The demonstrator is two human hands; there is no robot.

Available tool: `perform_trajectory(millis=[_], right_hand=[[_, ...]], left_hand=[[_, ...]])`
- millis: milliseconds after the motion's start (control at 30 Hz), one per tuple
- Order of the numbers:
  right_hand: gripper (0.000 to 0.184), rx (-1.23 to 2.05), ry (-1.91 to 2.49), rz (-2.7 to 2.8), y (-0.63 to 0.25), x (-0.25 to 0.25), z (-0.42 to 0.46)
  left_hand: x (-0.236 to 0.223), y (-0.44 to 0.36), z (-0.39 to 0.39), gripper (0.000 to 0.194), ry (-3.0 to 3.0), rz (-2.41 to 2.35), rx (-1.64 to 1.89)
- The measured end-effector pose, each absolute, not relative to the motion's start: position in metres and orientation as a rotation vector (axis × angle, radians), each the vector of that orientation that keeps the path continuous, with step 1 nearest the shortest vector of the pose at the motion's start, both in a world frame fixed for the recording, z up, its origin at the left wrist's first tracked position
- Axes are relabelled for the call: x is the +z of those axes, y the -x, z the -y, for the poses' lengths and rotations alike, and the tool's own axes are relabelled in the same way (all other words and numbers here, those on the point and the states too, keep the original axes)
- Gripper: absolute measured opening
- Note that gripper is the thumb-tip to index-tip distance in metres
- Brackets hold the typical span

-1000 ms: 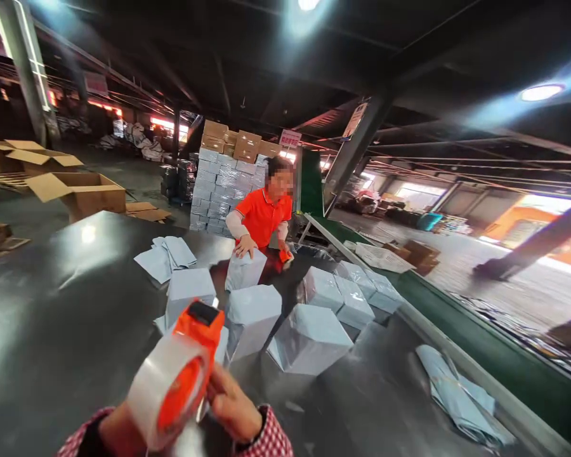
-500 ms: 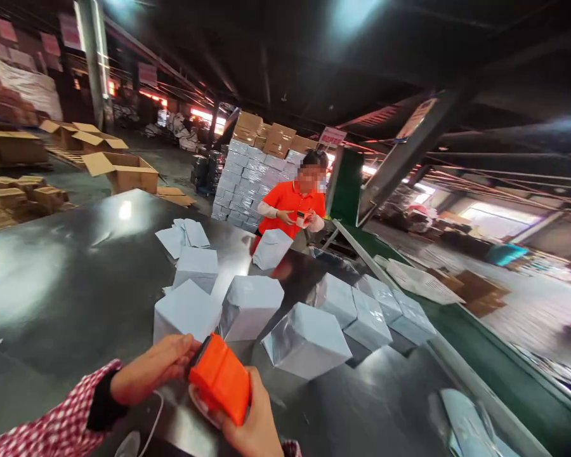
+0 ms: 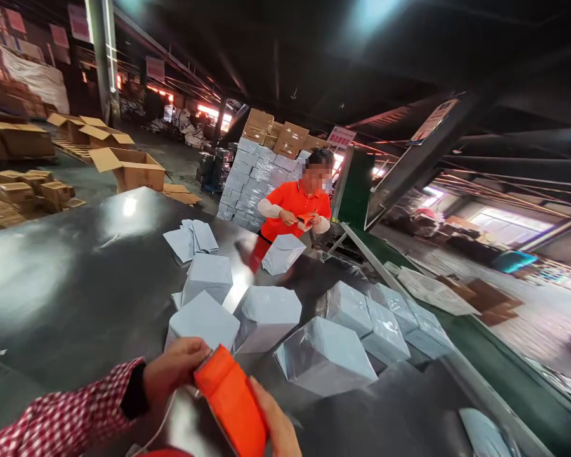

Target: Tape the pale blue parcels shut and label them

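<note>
An orange tape dispenser (image 3: pixel 233 403) with a toothed metal edge is tilted low in front of me. My left hand (image 3: pixel 178 368) closes its fingers at the toothed end; whether tape is pinched there is hidden. Along the other side, my right hand (image 3: pixel 278 422) is wrapped round the dispenser, its fingers partly out of view. Just beyond my hands stand white boxes: one near my left hand (image 3: pixel 204 324), one at the middle (image 3: pixel 269 317) and a larger one to the right (image 3: pixel 330 358).
Flat white pieces (image 3: pixel 190 240) lie farther back on the dark table (image 3: pixel 90 285). Clear-wrapped white boxes (image 3: pixel 385 327) stand right, beside a green conveyor (image 3: pixel 509 374). Across the table a person in orange (image 3: pixel 295 200) handles a small orange thing. Open cartons (image 3: pixel 140 171) sit on the floor.
The dispenser has turned, its toothed edge now facing up-left, and moved lower. My left hand has closed in on that edge. The view has shifted slightly left.
</note>
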State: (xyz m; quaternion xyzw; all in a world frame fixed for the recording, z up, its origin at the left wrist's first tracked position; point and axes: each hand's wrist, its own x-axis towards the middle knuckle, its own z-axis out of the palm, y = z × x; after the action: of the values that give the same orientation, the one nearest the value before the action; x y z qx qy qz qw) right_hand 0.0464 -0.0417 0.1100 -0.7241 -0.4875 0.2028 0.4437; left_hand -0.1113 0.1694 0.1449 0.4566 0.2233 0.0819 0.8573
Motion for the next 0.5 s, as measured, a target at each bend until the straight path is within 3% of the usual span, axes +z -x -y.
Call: perform_trajectory(millis=[300,400,500], right_hand=[[0.055,0.402,1.799,1.619,-0.112,0.204,0.011],[0.052,0.544,1.901,1.592,-0.139,0.186,0.034],[0.055,0.688,1.930,1.487,-0.145,0.133,0.039]], left_hand=[[0.162,0.112,-0.344,0.046,-1.466,-0.809,0.483],[0.121,0.119,-0.375,0.037,-1.534,-0.957,0.487],[0.063,0.113,-0.351,0.031,-1.494,-1.001,0.408]])
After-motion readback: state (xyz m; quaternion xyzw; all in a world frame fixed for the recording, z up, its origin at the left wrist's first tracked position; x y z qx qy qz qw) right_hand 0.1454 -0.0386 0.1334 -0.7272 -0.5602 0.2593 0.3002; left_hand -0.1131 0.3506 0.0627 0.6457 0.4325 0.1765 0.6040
